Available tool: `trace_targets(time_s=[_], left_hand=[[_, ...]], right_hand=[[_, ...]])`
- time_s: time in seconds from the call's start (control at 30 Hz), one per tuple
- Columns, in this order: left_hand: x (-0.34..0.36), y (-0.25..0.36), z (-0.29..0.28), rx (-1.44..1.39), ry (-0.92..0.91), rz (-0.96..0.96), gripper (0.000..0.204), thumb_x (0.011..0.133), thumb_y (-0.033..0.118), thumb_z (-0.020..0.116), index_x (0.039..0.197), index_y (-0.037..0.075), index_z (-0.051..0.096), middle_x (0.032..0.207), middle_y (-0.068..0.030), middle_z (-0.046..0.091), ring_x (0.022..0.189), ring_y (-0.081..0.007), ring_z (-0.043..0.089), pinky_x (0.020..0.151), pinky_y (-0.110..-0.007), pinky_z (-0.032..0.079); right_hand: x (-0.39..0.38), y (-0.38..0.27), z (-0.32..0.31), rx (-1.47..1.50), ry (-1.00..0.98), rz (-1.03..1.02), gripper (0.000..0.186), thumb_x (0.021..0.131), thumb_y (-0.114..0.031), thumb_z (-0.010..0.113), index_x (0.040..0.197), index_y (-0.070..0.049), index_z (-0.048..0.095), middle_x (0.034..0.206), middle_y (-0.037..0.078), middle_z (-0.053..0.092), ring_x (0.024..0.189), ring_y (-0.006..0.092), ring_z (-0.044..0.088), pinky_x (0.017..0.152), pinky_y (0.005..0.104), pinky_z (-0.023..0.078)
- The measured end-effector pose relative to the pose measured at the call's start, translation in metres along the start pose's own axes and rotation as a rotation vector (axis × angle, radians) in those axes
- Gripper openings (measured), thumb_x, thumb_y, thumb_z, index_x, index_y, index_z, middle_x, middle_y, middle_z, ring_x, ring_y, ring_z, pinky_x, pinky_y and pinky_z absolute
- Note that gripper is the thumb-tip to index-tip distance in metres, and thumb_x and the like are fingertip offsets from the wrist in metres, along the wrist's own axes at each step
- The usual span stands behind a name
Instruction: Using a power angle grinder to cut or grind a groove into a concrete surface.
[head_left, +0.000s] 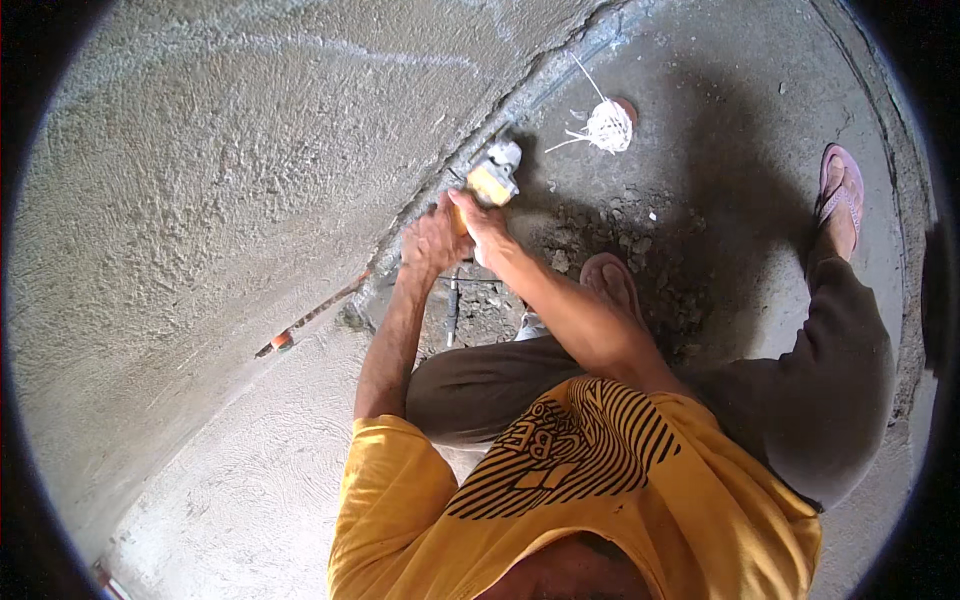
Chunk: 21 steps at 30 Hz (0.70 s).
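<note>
Both hands are closed round a yellow and grey angle grinder [491, 184], tilted along the foot of the rough wall. My left hand [433, 238] wraps the rear of its body on the wall side. My right hand [482, 228] grips the yellow body just beside it, the two hands touching. The grinder's grey head points away from me, close to the line where wall and floor meet. Its disc is hard to make out. Below my hands, a dark cord and a thin rod-like piece [452, 308] lie near the rubble.
Broken rubble [625, 235] covers the floor near my sandalled foot [608, 280]. A bundle of white string [610, 127] lies farther off. The plastered wall [260, 160] fills the left. An orange-ended piece [282, 341] sits at its foot. My other foot [840, 195] stands far right.
</note>
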<state>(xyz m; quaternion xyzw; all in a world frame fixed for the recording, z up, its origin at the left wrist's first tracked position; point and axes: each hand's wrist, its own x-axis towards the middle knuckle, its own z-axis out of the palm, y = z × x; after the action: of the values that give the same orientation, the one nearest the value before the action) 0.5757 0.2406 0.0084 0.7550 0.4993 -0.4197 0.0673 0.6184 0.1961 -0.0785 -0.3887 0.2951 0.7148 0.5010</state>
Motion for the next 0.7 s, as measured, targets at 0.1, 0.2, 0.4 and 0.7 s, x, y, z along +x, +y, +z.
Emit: trace_targets(time_s=[0.1, 0.2, 0.4, 0.7], left_hand=[[0.009, -0.004, -0.012, -0.005, 0.071, 0.016, 0.074, 0.072, 0.033, 0.07, 0.131, 0.004, 0.037, 0.092, -0.025, 0.068, 0.086, -0.0408, 0.068, 0.077, -0.05, 0.054], [0.02, 0.0, -0.019, -0.016, 0.116, 0.019, 0.063, 0.073, 0.031, 0.069, 0.123, 0.003, 0.042, 0.089, -0.025, 0.068, 0.084, -0.0417, 0.068, 0.077, -0.05, 0.055], [0.028, 0.006, -0.027, -0.01, 0.115, 0.055, 0.061, 0.074, 0.031, 0.067, 0.122, 0.002, 0.044, 0.095, -0.0268, 0.067, 0.088, -0.0416, 0.067, 0.079, -0.049, 0.055], [0.032, 0.01, -0.027, -0.018, 0.055, 0.036, 0.064, 0.074, 0.03, 0.066, 0.128, 0.001, 0.044, 0.094, -0.0263, 0.067, 0.09, -0.0414, 0.067, 0.081, -0.049, 0.054]], right_hand=[[0.005, -0.014, 0.016, -0.051, 0.018, -0.005, 0.052, 0.069, -0.032, 0.082, 0.108, -0.004, 0.063, 0.105, 0.005, 0.064, 0.092, 0.018, 0.058, 0.082, 0.0344, 0.046], [0.009, -0.026, 0.021, -0.029, 0.005, -0.078, 0.053, 0.068, -0.031, 0.082, 0.109, -0.004, 0.062, 0.105, 0.005, 0.064, 0.093, 0.0183, 0.057, 0.083, 0.0345, 0.045], [0.015, -0.034, 0.02, 0.009, 0.005, -0.027, 0.056, 0.068, -0.031, 0.081, 0.111, -0.003, 0.06, 0.107, 0.005, 0.063, 0.096, 0.0195, 0.057, 0.084, 0.0362, 0.044], [0.019, -0.035, 0.018, 0.016, -0.006, -0.078, 0.055, 0.07, -0.027, 0.08, 0.113, -0.003, 0.058, 0.107, 0.005, 0.062, 0.096, 0.0204, 0.057, 0.085, 0.037, 0.045]])
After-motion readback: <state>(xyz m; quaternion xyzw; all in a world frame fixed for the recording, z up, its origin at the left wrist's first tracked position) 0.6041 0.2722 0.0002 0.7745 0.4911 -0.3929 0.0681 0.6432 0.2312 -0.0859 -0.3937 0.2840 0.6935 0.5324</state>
